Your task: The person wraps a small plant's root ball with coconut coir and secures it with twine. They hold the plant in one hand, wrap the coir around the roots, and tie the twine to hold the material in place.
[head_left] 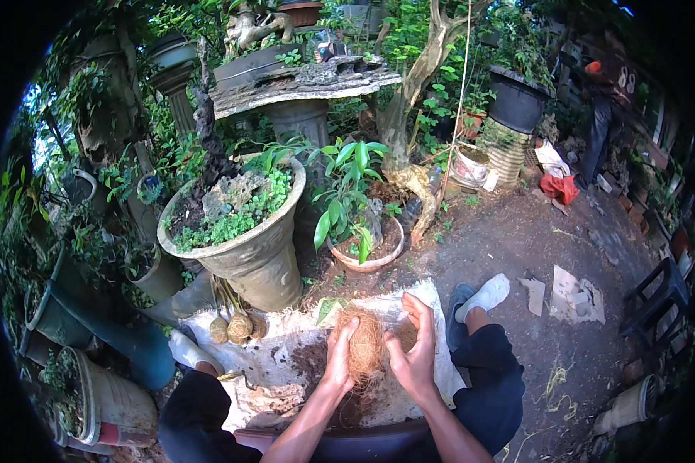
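Note:
A rounded bundle of brown coconut fibre (367,346) is upright above a white sack (418,299) spread between my feet. My left hand (338,353) grips it from the left side, thumb along its face. Just to the right, my right hand (414,356) is open, its fingers apart and cupped toward the bundle. A green leaf (330,310) shows behind the fibre. Dark soil (309,359) lies scattered on the sack. At its far left are several round brown bulbs (239,328) with long stems. A rough pale piece of wood or bark (264,400) lies nearer me.
A large stone-coloured pot (262,266) with low greenery stands ahead, beside a shallow terracotta bowl (368,264) holding a leafy plant. Left are a bucket-like planter (116,397) and a green-blue curved object (143,351). Right is a dark plastic stool (660,301). A person (606,108) stands far right.

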Available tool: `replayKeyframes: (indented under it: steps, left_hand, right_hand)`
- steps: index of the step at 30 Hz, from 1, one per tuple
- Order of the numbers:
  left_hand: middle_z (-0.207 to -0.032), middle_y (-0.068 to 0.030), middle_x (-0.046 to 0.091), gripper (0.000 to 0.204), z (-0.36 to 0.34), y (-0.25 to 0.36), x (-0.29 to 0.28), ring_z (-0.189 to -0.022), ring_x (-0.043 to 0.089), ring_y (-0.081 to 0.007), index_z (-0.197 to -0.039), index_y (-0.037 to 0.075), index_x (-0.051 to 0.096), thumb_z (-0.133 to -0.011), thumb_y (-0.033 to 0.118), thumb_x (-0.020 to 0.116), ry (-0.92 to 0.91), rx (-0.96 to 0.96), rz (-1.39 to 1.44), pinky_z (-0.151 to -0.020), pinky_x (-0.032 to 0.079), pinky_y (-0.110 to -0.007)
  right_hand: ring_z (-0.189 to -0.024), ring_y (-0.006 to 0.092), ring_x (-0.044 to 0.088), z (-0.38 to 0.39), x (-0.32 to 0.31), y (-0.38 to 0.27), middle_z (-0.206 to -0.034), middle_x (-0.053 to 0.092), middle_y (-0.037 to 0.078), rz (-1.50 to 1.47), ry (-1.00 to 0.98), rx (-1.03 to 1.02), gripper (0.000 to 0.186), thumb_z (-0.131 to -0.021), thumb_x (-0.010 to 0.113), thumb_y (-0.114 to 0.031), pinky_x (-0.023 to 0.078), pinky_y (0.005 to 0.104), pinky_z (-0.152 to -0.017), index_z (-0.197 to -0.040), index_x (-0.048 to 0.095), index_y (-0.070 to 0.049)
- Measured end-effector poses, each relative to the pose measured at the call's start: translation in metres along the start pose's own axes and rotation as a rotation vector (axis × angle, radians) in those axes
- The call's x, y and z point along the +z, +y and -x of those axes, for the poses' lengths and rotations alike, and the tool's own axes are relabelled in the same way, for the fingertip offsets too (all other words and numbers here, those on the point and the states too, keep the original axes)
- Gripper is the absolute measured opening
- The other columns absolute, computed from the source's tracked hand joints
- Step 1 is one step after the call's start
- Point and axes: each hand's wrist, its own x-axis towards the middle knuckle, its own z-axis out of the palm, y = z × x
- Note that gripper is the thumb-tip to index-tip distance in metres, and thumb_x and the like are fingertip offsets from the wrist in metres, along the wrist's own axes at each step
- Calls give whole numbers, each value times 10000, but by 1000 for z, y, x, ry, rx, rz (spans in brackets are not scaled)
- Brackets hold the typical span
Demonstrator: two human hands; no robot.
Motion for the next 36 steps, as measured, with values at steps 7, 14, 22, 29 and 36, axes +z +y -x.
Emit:
replayKeyframes:
  steps: [7, 14, 22, 29, 36]
  left_hand:
    - [-945, -62, 617, 291, 9, -19, 5, -857, 553, -120, -1113, -26, 572, -923, 193, 598, 27, 310, -365, -739, 478, -289]
    - [-1020, -85, 574, 349, 20, -21, 17, -898, 544, -132, -1194, -20, 471, -896, 109, 597, 66, 614, -382, -787, 472, -277]
    - [-977, -75, 556, 214, 18, -20, 18, -868, 529, -121, -1069, 9, 505, -897, 95, 597, 138, 793, -637, -757, 463, -285]
    - [-1258, -234, 358, 488, 28, -23, 33, -1200, 285, -399, -1251, 6, 495, -857, 280, 583, 29, 871, -1411, -1023, 199, -530]
    - [-1331, -227, 455, 540, 23, -5, 36, -1219, 445, -365, -1275, 21, 548, -791, 224, 674, -164, 932, -1161, -1023, 347, -463]
  right_hand:
    - [-1185, 371, 510, 10, 23, -9, -1273, 511, 232, -78, -162, -42, 419, -910, 566, -158, 411, 425, -996, -1297, 509, -7]
    - [-1021, 313, 605, 23, 32, -9, -1094, 615, 188, -240, 20, 69, 288, -942, 493, -137, 469, 381, -894, -1178, 566, 12]
    - [-1016, 223, 546, 32, 37, -4, -1087, 573, 145, -447, 6, 350, 309, -1001, 409, -238, 418, 342, -919, -1174, 502, 1]
    - [-1214, 223, 476, 43, 31, 24, -1282, 493, 124, -1143, 36, 633, 569, -1024, 262, -480, 395, 370, -1040, -1399, 342, -59]
    - [-1143, 229, 553, 23, 16, 36, -1280, 544, 95, -1217, 188, 951, 590, -1004, 262, -518, 457, 392, -981, -1329, 465, -69]
